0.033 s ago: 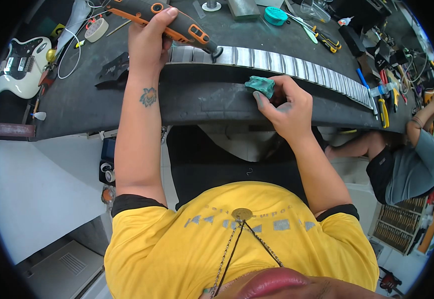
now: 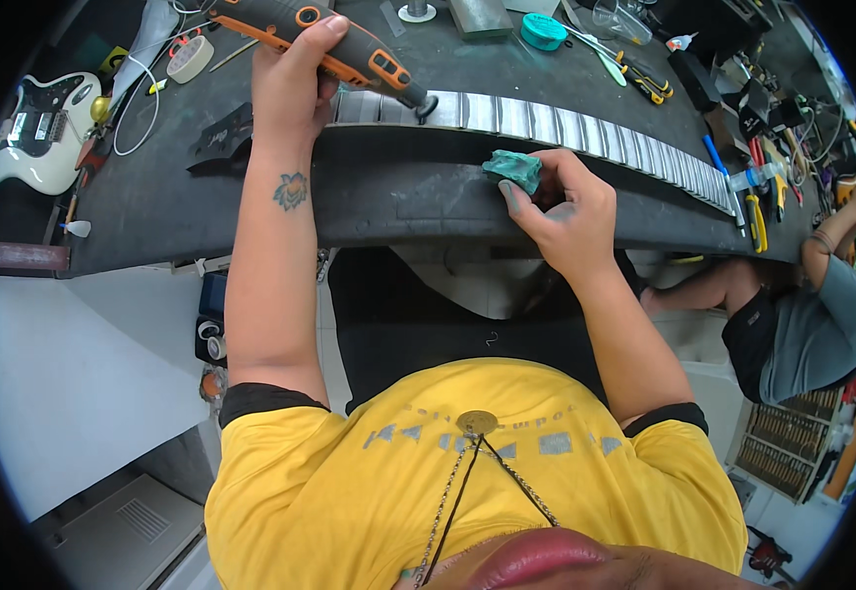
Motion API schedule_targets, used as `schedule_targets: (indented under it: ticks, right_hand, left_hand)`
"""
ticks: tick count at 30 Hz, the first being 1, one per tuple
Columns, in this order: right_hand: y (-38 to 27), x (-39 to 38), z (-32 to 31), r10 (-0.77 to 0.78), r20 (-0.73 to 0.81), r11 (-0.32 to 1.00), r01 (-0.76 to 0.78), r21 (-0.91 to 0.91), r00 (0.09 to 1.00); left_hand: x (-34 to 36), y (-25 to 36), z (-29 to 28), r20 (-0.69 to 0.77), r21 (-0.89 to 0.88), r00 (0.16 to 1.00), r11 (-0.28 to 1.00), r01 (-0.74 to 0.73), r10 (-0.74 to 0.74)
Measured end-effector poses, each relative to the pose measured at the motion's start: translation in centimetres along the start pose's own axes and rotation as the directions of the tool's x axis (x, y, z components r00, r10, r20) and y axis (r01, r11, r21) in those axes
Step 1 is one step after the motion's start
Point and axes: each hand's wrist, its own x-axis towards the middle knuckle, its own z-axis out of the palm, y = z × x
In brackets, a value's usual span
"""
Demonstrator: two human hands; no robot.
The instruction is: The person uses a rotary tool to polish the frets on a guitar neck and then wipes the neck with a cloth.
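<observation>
My left hand [image 2: 290, 87] is wrapped round a grey-and-orange rotary tool [image 2: 367, 57], with its thumb along the top. The small dark wheel [image 2: 427, 108] at the tool's tip is at a long guitar neck [image 2: 565, 128], whose fretboard is covered in silvery strips between the frets; whether the wheel touches a fret I cannot tell. My right hand [image 2: 580, 211] pinches a crumbly green block [image 2: 513, 169], which looks like polishing compound, between thumb and fingers. It is held just on my side of the neck, apart from it. Smudges darken that thumb.
A round teal tin [image 2: 544, 31] and yellow-black pliers [image 2: 644, 84] lie beyond the neck. More hand tools [image 2: 757, 216] sit by its right end. At left are a tape roll [image 2: 191, 60] and a white electric guitar [image 2: 39, 133]. Another person [image 2: 801, 324] sits at far right.
</observation>
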Motion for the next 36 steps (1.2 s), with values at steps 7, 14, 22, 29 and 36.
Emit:
schedule_targets:
  ticks: [7,14,22,29,36]
  right_hand:
    - [-0.1,-0.1,0.1,0.021,0.007,0.999,-0.021,0.028,1.0]
    - [-0.1,-0.1,0.0,0.021,0.007,0.999,-0.022,0.028,1.0]
    - [-0.2,0.0,-0.1,0.017,0.013,0.999,-0.018,0.037,1.0]
    - [-0.2,0.0,-0.1,0.006,0.011,1.0,-0.006,0.022,1.0]
    - [-0.2,0.0,-0.1,0.008,0.002,0.998,-0.008,0.061,1.0]
  left_hand:
    - [-0.2,0.0,-0.4,0.029,-0.022,0.999,1.0,0.02,-0.02]
    - [-0.1,-0.3,-0.6,0.05,-0.027,0.999,0.999,0.019,-0.018]
    - [0.2,-0.2,0.0,-0.017,-0.003,1.0,1.0,0.004,-0.004]
    - [1.4,-0.9,1.0,-0.202,0.05,0.979,0.998,-0.022,0.032]
    - [0.1,0.3,-0.5,-0.183,-0.118,0.983,0.993,0.0,-0.022]
